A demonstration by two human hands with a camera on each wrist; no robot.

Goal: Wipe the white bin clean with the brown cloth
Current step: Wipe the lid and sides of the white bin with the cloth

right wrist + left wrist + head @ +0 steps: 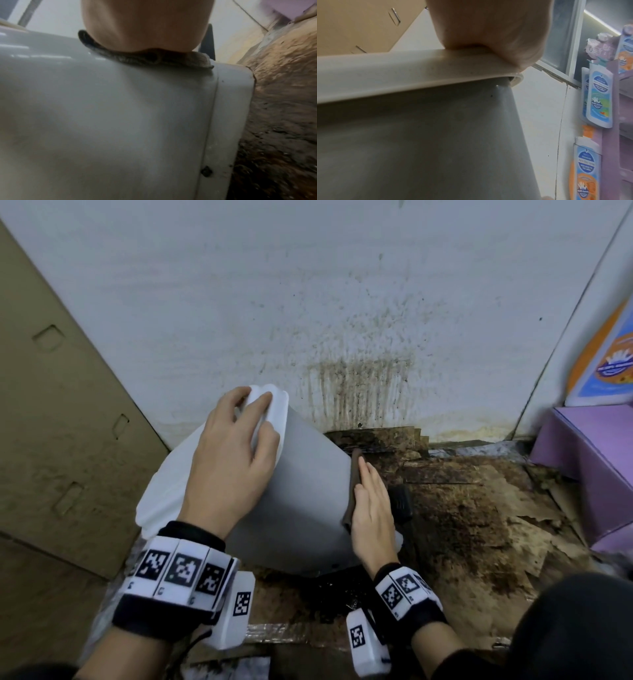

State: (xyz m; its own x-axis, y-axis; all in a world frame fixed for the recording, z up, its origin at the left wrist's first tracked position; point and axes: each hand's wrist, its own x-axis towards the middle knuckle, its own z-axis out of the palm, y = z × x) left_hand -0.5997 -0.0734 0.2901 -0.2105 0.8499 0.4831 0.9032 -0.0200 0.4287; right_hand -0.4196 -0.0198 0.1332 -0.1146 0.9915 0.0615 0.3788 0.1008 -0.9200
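Note:
The white bin [308, 491] leans tilted toward the left, its grey side facing me and its white lid [164, 484] on the left. My left hand [255, 419] grips the top edge of the lid, fingers curled over it; the thumb is hidden. In the left wrist view the palm [488, 27] sits on the bin's rim [402, 74]. My right hand [368, 484] lies flat with straight fingers, pressing the brown cloth [355, 463] against the bin's right side. In the right wrist view the folded cloth [171, 59] is squeezed between the palm [140, 27] and the bin wall [120, 115].
A cardboard box [51, 422] stands close on the left. Behind is a stained white wall [359, 378]. Dirty, torn cardboard [479, 508] covers the floor. A purple display stand [589, 457] with bottles [599, 97] is on the right. A black object [402, 501] lies just behind my right hand.

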